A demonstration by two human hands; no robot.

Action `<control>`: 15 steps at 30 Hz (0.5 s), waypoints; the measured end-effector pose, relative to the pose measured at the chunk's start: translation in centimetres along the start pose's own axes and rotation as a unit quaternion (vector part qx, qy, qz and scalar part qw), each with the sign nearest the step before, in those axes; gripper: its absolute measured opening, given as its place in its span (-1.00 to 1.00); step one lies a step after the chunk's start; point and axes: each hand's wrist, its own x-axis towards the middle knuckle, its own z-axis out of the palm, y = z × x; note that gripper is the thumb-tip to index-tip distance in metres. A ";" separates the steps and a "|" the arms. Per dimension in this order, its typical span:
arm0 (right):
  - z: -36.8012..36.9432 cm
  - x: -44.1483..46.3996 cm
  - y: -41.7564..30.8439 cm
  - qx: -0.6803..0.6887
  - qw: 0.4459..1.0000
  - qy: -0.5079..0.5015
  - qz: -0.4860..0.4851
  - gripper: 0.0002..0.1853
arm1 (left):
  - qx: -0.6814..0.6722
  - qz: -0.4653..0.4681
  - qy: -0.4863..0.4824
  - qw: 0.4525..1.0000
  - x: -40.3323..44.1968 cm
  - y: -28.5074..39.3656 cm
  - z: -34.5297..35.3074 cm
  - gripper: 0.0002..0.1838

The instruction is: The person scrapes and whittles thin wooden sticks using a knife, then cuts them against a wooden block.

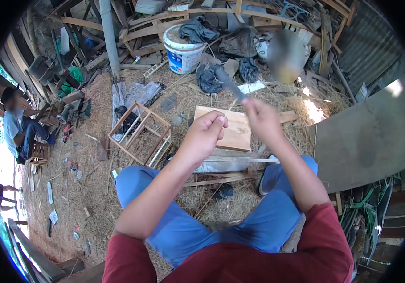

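Observation:
My left hand point(207, 134) is closed in a fist above the left part of a light wooden block point(237, 137); whatever it pinches is too small to make out. In my right hand point(262, 120) is a knife-like tool point(233, 88), blurred, its grey blade pointing up and to the left. That hand is closed round the handle, over the block's right side. The block lies flat between my knees, partly hidden by my left hand. Left of it, a small open wooden frame point(141, 132) rests tilted on the ground.
A white bucket point(183, 59) stands beyond the block among scrap wood and dark plastic bags point(209, 78). At right lies a large grey board point(365, 137). A seated person point(16, 125) is at far left. Straw and shavings cover the ground.

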 end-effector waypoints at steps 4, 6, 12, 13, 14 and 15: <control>0.4 0.3 -0.1 -0.040 0.996 -0.075 -0.024 -0.60 | 0.076 0.034 0.036 0.996 0.9 -1.3 -0.4 -0.78; -0.7 1.4 0.0 -0.032 0.999 -0.034 0.003 -0.61 | 0.073 0.036 0.034 0.996 1.0 -1.2 -0.2 -0.79; 0.2 0.4 0.3 -0.066 0.994 -0.089 0.025 -0.59 | 0.053 0.005 0.035 0.998 1.4 -1.3 -0.1 -0.77; 0.2 0.3 0.4 -0.074 0.994 -0.070 0.035 -0.60 | 0.031 -0.001 0.034 0.999 1.3 -0.9 0.4 -0.77; 0.2 0.2 0.4 -0.083 0.994 -0.049 0.043 -0.60 | 0.030 -0.002 0.031 0.999 1.1 -1.4 0.4 -0.77; 1.3 -0.9 0.4 -0.083 0.994 -0.072 0.003 -0.61 | 0.030 -0.016 0.037 0.999 1.1 -2.0 0.2 -0.77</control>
